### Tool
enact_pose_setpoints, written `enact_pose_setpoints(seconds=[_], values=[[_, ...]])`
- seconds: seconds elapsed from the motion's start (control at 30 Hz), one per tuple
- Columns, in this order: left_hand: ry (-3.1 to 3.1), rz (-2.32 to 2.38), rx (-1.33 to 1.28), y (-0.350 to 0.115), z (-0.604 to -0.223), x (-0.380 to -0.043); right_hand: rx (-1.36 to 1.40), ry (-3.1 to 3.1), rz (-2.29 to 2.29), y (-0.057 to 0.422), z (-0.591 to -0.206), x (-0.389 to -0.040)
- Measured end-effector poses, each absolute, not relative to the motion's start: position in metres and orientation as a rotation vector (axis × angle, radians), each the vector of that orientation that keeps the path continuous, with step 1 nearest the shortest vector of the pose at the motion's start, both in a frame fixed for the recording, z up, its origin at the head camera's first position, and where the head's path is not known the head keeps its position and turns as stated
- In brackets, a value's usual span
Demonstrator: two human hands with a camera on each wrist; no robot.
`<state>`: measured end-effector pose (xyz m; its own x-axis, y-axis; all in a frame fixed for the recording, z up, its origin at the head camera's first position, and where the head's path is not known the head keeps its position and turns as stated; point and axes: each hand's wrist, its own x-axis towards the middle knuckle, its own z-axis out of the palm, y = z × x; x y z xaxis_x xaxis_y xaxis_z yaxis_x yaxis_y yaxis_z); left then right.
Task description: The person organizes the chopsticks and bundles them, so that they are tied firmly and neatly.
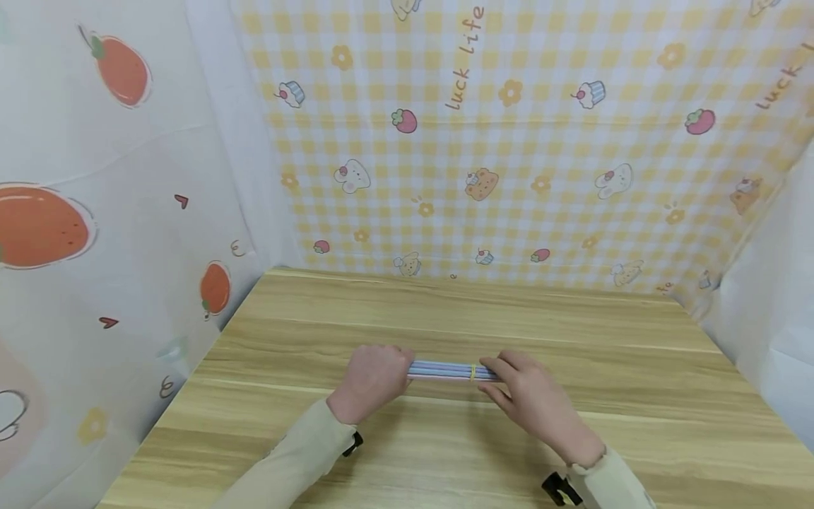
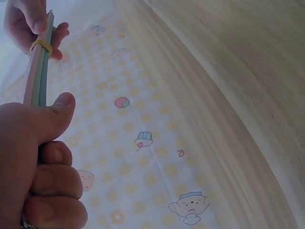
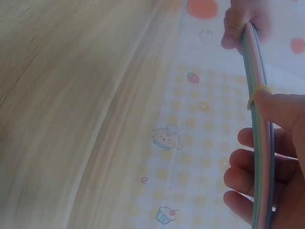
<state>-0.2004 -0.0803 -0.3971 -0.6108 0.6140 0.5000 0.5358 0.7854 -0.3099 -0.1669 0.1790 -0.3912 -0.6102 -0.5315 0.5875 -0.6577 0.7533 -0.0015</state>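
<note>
A bundle of thin pastel sticks [image 1: 439, 370], in blue, pink, green and lilac, is held level above the wooden table. Whether they are straws or pencils I cannot tell. My left hand [image 1: 375, 378] grips one end in a fist, its thumb lying along the sticks in the left wrist view. A yellow rubber band [image 1: 473, 372] circles the bundle towards the other end. There my right hand [image 3: 286, 119] holds the sticks, the thumb on the band and the fingers curled behind. The stick ends inside my left fist are hidden.
The wood-grain table [image 1: 445, 452] spreads beneath both hands. Behind it hangs a yellow checked cloth [image 1: 445, 155] with cartoon prints. A white printed cloth [image 1: 152, 162] covers the left side, and pale cloth [image 1: 776, 304] hangs at the right.
</note>
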Motion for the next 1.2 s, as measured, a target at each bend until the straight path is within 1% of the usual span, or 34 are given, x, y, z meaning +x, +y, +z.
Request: enact_pose_setpoints(seconds=[0.63, 1.2], values=[[-2.384, 0.150, -0.862, -0.077, -0.395, -0.199, 0.883, -2.327, 0.338, 0.165, -0.393, -0.167], [-2.352, 0.177, -0.861, -0.073, -0.391, -0.197, 0.855, -2.196, 0.131, 0.155, -0.394, -0.173]])
